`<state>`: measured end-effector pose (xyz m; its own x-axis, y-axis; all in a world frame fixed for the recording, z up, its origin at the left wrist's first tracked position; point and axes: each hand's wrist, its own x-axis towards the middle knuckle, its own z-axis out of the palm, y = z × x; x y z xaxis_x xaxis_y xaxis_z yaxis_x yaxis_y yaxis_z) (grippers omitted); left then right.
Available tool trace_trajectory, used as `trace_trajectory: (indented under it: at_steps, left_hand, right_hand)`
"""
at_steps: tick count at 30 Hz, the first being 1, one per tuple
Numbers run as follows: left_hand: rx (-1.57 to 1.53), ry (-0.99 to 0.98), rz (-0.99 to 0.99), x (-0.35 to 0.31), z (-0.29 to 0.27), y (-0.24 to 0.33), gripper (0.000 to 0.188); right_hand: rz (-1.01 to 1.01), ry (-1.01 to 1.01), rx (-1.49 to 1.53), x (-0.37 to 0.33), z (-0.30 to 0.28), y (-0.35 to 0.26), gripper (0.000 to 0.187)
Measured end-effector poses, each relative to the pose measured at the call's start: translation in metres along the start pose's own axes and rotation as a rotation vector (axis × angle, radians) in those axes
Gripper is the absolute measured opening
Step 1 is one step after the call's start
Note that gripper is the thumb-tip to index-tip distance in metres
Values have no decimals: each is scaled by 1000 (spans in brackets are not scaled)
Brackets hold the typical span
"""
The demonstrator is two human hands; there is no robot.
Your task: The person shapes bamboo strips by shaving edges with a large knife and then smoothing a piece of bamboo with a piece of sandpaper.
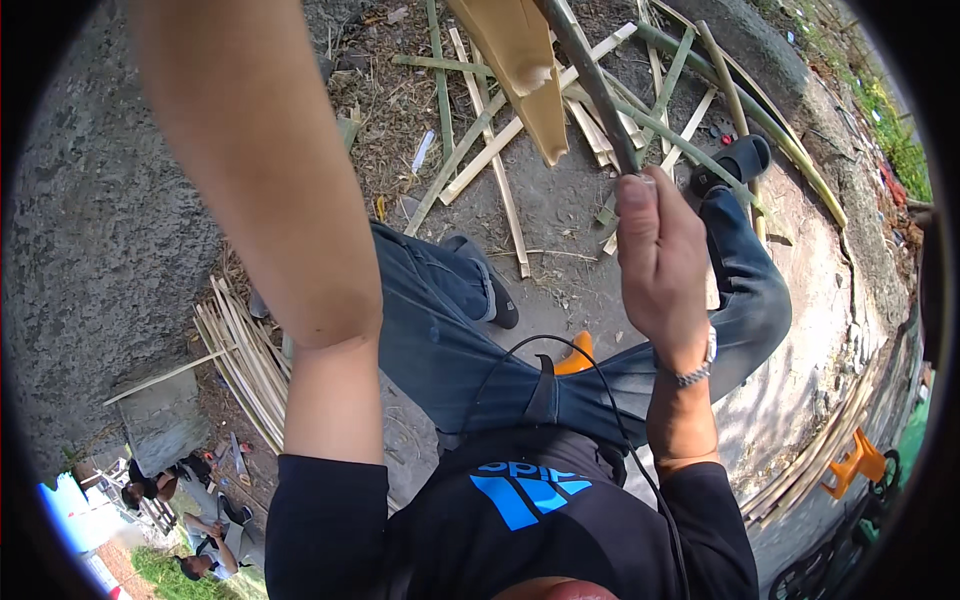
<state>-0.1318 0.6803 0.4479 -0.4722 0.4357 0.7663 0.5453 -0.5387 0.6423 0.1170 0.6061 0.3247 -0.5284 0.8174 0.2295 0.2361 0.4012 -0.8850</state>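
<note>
My right hand (660,250) is closed in a fist around the lower end of a long dark bar (595,85), which slants up and left out of the top edge. Whether it is a blade or a plain rod I cannot tell. Left of the bar hangs a wide piece of split bamboo (520,70), its hollow inner side and a broken node showing, its lower end jagged. My left forearm (260,170) reaches up past the top edge, so the left hand is out of the picture.
Bamboo strips (490,160) lie crisscrossed on the ground ahead, with longer green poles (800,170) at right. A bundle of strips (240,365) lies left. Under me is an orange seat (575,355); an orange stool (856,465) stands behind right. Two people (205,545) are at lower left.
</note>
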Motion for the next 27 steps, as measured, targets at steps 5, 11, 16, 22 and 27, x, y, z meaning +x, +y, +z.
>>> trace_trajectory:
  at_steps: [5,11,16,22,27]
  left_hand:
    - [-456,-112,-488,-99,-28,-154,93]
    - [-859,-252,-530,-16,-36,-103,82]
    - [-786,-265,-562,12,-37,-103,76]
    - [-761,-258,-475,20,-11,-69,70]
    - [-842,-303,-457,20,0,-62,66]
  right_hand:
    - [122,46,-151,-6,58,177,45]
    - [103,-38,-95,-23,55,156,47]
    - [228,-103,82,-21,56,164,53]
    - [364,-154,265,-13,48,170,53]
    - [423,-208,339,-8,43,159,51]
